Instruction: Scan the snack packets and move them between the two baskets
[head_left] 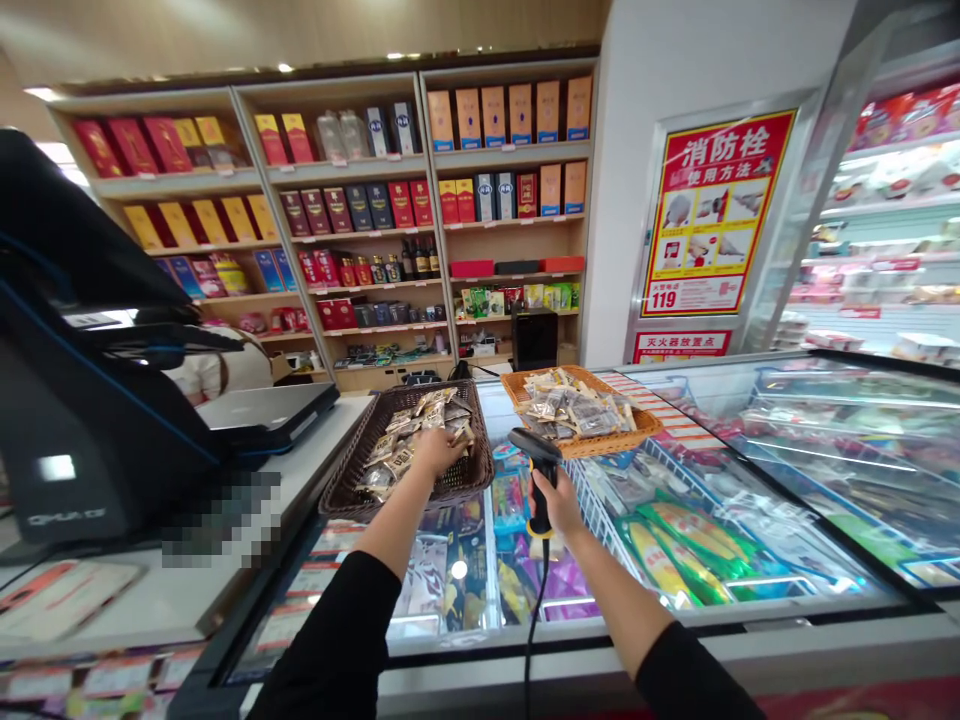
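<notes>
Well to the left of the left grip (pixel 436 452): one black terminal (pixel 82 430) on the white desk (pixel 187 592), one flat grey-topped device (pixel 266 408) behind it, one red-and-white sheet (pixel 64 600) in front. Under the left grip: one dark basket (pixel 480 472), brown wicker, part filled with small packets (pixel 390 468); overlap prevents a firm count. Left grip is bent down onto the packets near the basket's right side; cannot tell whether it is closed on one. Packets look flat, beige and clear, dark print or contents, lying at mixed angles. Beyond and between the two grips: six orange boxes (pixel 493 115) in one top row of shelving. To the right: one right grip (pixel 556 500), wrapped round the handle of one scanner (pixel 541 462); black body, yellow trim, handle near upright, head turned leftward, one black cable (pixel 532 620) hanging below. Just beyond and right of that grip: one pale basket (pixel 607 440), orange-tan wicker, heaped with similar packets, uncounted. Both baskets rest on one glass-topped freezer (pixel 825 640). Farther right, beyond: one large red-and-yellow poster (pixel 718 210).
</notes>
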